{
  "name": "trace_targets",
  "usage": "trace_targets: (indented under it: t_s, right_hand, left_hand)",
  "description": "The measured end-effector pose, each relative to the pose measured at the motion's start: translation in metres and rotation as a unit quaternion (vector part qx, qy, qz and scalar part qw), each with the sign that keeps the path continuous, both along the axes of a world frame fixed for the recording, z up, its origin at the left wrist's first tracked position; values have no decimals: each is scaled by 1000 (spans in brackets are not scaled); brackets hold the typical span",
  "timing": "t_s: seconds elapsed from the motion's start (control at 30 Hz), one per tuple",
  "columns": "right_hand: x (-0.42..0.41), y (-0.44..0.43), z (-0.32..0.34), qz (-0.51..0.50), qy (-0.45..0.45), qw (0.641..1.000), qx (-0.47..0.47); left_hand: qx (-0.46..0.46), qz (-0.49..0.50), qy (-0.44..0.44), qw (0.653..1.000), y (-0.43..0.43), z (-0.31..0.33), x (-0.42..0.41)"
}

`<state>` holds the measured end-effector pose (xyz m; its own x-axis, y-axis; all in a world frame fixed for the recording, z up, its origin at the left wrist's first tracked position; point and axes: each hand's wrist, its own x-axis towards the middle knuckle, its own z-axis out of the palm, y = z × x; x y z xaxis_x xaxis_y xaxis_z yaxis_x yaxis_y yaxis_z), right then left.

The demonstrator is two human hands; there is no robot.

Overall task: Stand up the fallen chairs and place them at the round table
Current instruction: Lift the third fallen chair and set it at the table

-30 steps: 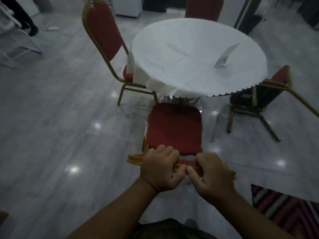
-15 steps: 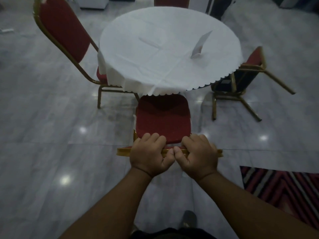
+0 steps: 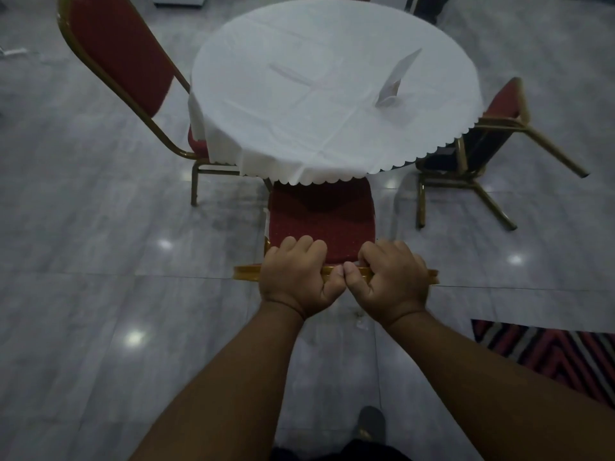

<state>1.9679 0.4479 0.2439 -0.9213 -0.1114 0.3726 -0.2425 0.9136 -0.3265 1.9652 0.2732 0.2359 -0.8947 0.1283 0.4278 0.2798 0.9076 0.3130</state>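
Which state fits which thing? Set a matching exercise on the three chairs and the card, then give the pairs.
1 near chair
2 left chair
3 right chair
4 card

a stands on the table
b tipped over on the floor
c gripped by left hand and right hand
d upright, untouched

Pairs: 1-c, 2-d, 3-b, 4-a

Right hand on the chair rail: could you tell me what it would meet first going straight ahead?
Probably the round table, at its near edge beyond the chair; height is unclear, so the right hand might pass above.
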Motion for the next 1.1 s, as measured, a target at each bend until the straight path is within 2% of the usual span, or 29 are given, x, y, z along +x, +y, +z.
trace_targets:
  t_s: [0.57, 0.73, 0.93, 1.1]
  right_hand:
    - [-24, -5, -6, -13, 22, 1000, -9]
    - [-23, -5, -3, -11, -7, 1000, 6]
    - [-14, -5, 12, -24, -87, 995, 49]
    - [0, 23, 19, -62, -176, 983, 4]
  left_hand:
    - [3, -8, 23, 1000, -5, -4, -27]
    - [5, -12, 18, 1000, -6, -4, -26]
    - [-8, -24, -56, 998, -3, 9, -21]
    - [-69, -93, -159, 980, 8, 39, -32]
